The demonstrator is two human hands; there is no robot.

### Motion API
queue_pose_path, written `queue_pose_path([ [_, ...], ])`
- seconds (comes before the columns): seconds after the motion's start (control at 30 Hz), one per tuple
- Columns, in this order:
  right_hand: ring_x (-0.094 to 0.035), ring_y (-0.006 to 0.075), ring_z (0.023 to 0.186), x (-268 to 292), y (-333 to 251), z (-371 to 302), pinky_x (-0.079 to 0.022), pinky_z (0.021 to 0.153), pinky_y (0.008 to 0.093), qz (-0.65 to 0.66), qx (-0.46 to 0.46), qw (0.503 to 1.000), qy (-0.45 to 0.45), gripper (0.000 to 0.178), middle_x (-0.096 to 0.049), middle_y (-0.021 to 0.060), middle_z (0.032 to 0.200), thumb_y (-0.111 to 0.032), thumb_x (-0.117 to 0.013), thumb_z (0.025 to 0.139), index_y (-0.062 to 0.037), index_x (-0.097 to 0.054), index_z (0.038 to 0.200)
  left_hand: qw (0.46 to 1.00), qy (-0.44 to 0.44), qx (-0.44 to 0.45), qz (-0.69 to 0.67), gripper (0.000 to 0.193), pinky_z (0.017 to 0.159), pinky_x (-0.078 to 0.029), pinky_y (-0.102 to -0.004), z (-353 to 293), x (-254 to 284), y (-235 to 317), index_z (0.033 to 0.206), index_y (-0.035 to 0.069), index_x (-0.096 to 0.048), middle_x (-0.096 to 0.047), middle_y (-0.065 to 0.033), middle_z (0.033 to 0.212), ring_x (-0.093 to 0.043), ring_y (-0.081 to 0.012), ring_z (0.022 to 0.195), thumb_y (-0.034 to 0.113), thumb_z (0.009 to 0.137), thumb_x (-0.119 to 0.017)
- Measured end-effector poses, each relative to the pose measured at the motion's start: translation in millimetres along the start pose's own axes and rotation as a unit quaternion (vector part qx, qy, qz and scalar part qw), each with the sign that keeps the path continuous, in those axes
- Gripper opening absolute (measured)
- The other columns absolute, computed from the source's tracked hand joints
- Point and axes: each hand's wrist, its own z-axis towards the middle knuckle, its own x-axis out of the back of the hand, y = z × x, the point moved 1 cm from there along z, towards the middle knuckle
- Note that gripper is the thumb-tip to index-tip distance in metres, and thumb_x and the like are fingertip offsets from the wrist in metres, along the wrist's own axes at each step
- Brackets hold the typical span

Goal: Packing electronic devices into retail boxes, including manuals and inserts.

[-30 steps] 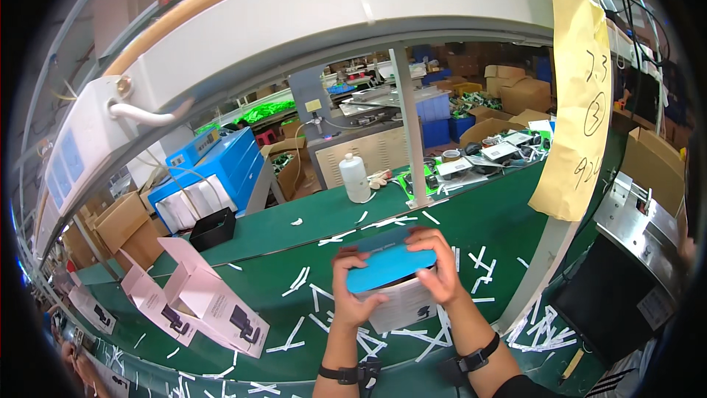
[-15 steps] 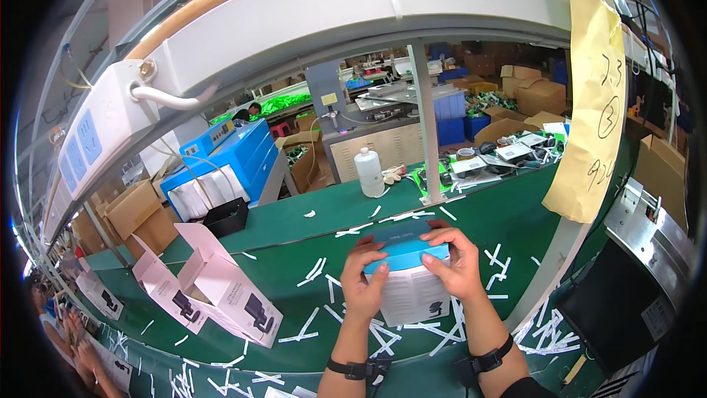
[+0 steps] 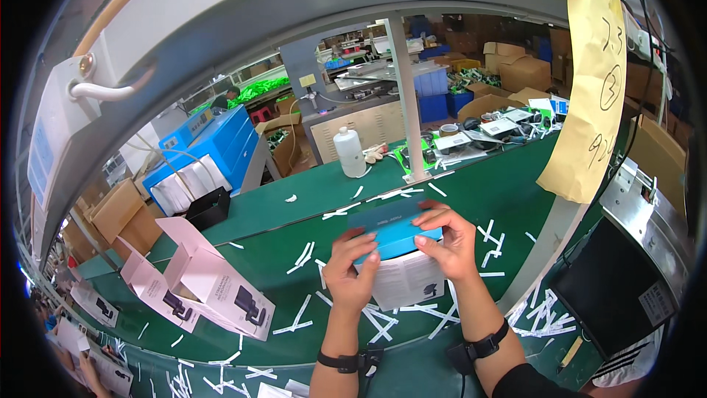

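Note:
A small carton with pale printed sides and a bright blue top stands before me on the green bench. My left hand grips its left upper edge, thumb on the near side and fingers across the blue part. On the opposite edge my right hand holds it the same way, thumb pressed near the front corner. A darker teal flap rises behind the blue top, partly hidden by my fingers. The carton's far side is out of sight.
Pale pink cartons with raised flaps stand to the left. White paper strips litter the green bench. A white bottle stands beyond, near a metal post. A yellow paper hangs at right; a co-worker's arm shows lower left.
The whole view has shifted slightly, so the bench and objects sit a little farther left and up. Both hands stay on the carton. The co-worker's hands at lower left have moved.

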Motion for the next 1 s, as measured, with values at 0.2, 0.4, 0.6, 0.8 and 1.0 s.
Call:
queue_pose_path([
  [0.2, -0.053, 0.0351, 0.126, 15.5, 3.2, -8.7, -0.039, 0.108, 0.05, 0.017, 0.017, 1.0, 0.0, 0.022, -0.071, 0.0123, 0.106, -0.004, -0.081, 0.079, -0.004, -0.068, 0.097, 0.985, -0.032, -0.114, 0.123, 0.033, 0.102, -0.048, -0.0521, -6.7, -8.0, 0.2, 0.099, 0.001, -0.071, -0.072, -0.0141, 0.113, -0.061, -0.041, 0.119, 0.02, 0.076, -0.085],
  [0.4, -0.054, 0.036, 0.124, 17.9, 7.8, -18.7, -0.038, 0.109, 0.0526, 0.015, 0.041, 0.999, 0.023, 0.036, -0.073, 0.0122, 0.104, -0.026, -0.089, 0.075, -0.0035, -0.07, 0.096, 0.955, -0.009, -0.209, 0.21, 0.031, 0.107, -0.045, -0.06, -16.9, -14.1, 3.5, 0.1, 0.0, -0.07, -0.07, -0.0143, 0.11, -0.063, -0.0384, 0.111, 0.02, 0.079, -0.082],
  [0.6, -0.064, 0.0366, 0.108, 11.1, -0.9, -20.5, -0.04, 0.109, 0.0568, -0.1, 0.144, 0.984, 0.038, 0.039, -0.075, 0.0122, 0.095, -0.026, -0.092, 0.069, -0.0028, -0.069, 0.091, 0.932, 0.01, -0.26, 0.254, 0.031, 0.109, -0.042, -0.0634, -26.4, -12.6, 0.1, 0.106, 0.002, -0.063, -0.064, -0.0137, 0.112, -0.06, -0.0326, 0.106, 0.032, 0.096, -0.068],
  [0.8, -0.063, 0.0329, 0.111, 3.8, -7.7, -13.3, -0.036, 0.112, 0.0576, -0.083, 0.13, 0.988, 0.016, 0.03, -0.076, 0.012, 0.097, -0.021, -0.087, 0.076, -0.003, -0.07, 0.092, 0.95, 0.016, -0.225, 0.218, 0.033, 0.112, -0.037, -0.0647, -20.0, -11.1, -4.8, 0.11, 0.009, -0.06, -0.056, -0.009, 0.115, -0.053, -0.0304, 0.113, 0.039, 0.099, -0.061],
  [1.0, -0.061, 0.0311, 0.115, 13.1, -6.1, -14.0, -0.036, 0.112, 0.0542, -0.07, 0.119, 0.99, 0.011, 0.022, -0.076, 0.0119, 0.101, -0.018, -0.082, 0.083, -0.0007, -0.072, 0.092, 0.941, -0.024, -0.208, 0.265, 0.057, 0.104, -0.044, -0.0529, -15.1, -16.4, -5.4, 0.112, 0.008, -0.061, -0.05, -0.0119, 0.116, -0.052, -0.0327, 0.115, 0.06, 0.09, -0.066],
])
